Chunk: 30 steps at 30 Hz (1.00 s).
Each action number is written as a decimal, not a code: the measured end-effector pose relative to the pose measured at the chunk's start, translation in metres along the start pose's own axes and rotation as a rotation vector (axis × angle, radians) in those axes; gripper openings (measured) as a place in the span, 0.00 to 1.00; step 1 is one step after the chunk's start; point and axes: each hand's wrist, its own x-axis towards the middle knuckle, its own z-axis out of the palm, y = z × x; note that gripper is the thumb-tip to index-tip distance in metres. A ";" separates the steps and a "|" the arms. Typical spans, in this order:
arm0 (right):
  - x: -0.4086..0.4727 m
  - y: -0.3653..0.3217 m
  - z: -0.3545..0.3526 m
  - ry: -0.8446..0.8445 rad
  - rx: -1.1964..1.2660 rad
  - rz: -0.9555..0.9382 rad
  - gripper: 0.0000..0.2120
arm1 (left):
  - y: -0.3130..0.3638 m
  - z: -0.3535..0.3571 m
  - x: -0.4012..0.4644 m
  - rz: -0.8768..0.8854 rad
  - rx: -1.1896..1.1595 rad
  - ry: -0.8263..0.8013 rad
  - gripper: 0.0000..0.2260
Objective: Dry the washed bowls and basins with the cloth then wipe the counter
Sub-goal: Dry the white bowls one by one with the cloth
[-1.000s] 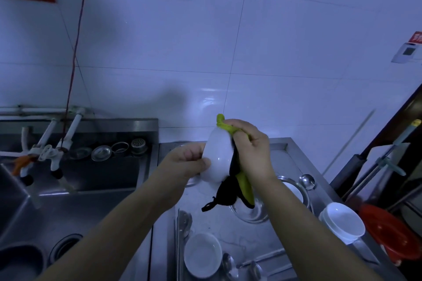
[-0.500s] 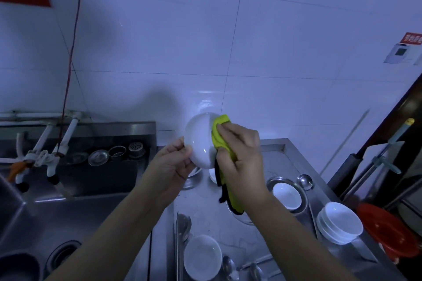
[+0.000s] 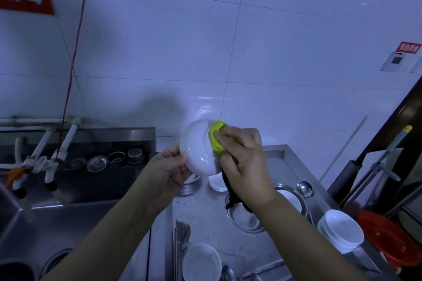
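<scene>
I am looking down at two hands working over a steel table. At far left, a sink is sitting with two taps over it, and four small metal strainer parts are lying on its back ledge. My left hand is gripping one white bowl by its rim, holding it tilted in the air above the table. My right hand is curling round one yellow-green cloth and pressing it against the bowl's right side; a dark part of the cloth is hanging below that hand. On the table, one white bowl is sitting near the bottom edge, another is resting inside a metal basin, and one stack of white bowls is standing at right, beside a red basin.
</scene>
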 end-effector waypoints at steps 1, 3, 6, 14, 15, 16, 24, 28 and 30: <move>-0.002 -0.005 0.004 0.000 0.022 0.000 0.18 | 0.001 -0.001 0.001 0.012 0.008 0.006 0.15; -0.010 -0.012 0.011 -0.017 0.075 0.007 0.19 | 0.005 -0.003 0.001 0.038 0.012 0.020 0.17; -0.018 -0.013 0.010 -0.019 0.116 -0.032 0.19 | 0.010 -0.005 -0.001 0.064 0.016 0.022 0.18; 0.016 -0.033 0.018 -0.029 -0.110 -0.208 0.15 | 0.009 0.009 -0.009 0.162 0.376 -0.069 0.12; 0.020 -0.033 0.018 -0.011 -0.117 -0.190 0.15 | 0.010 0.009 -0.009 0.175 0.427 -0.080 0.11; 0.024 -0.033 0.018 0.015 -0.100 -0.163 0.15 | 0.011 0.009 -0.010 0.185 0.472 -0.094 0.10; 0.050 -0.016 0.008 -0.029 0.562 0.521 0.14 | 0.018 0.004 -0.012 0.218 0.530 -0.111 0.13; 0.042 -0.006 0.007 0.002 0.766 0.745 0.17 | 0.017 0.002 -0.011 0.204 0.318 -0.113 0.12; 0.032 -0.006 0.011 0.063 0.796 0.779 0.17 | 0.015 0.003 -0.007 0.192 0.155 -0.092 0.11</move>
